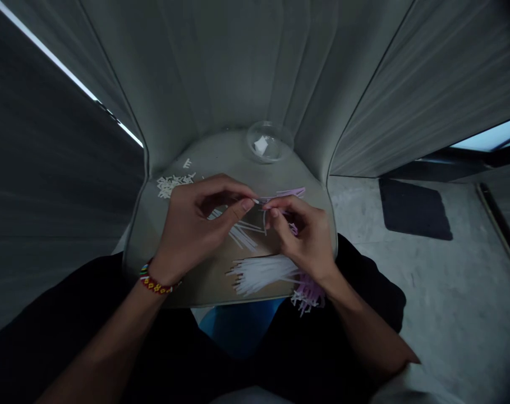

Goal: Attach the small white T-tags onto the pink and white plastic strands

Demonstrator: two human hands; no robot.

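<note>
Left hand (pixel 196 224) and right hand (pixel 307 230): fingers pinched narrow on 1 thin piece (pixel 258 201) between them, above the chair seat (pixel 221 154). Beneath: loose white sticks (pixel 243 238). Nearer the body: white bundle (pixel 263 274), pink bundle (pixel 310 289). Beyond: 1 clear bowl (pixel 275 150).

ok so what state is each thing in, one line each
Left hand: pinching a thin piece
Right hand: pinched, exact hold unclear
Clear bowl: upright, uncovered, white scrap inside
White sticks: lying together on the seat
Small pale pieces: heaped loosely
Pink bunch: partly hidden
Bracelet: worn on left wrist
Dark mat: flat on floor
</note>
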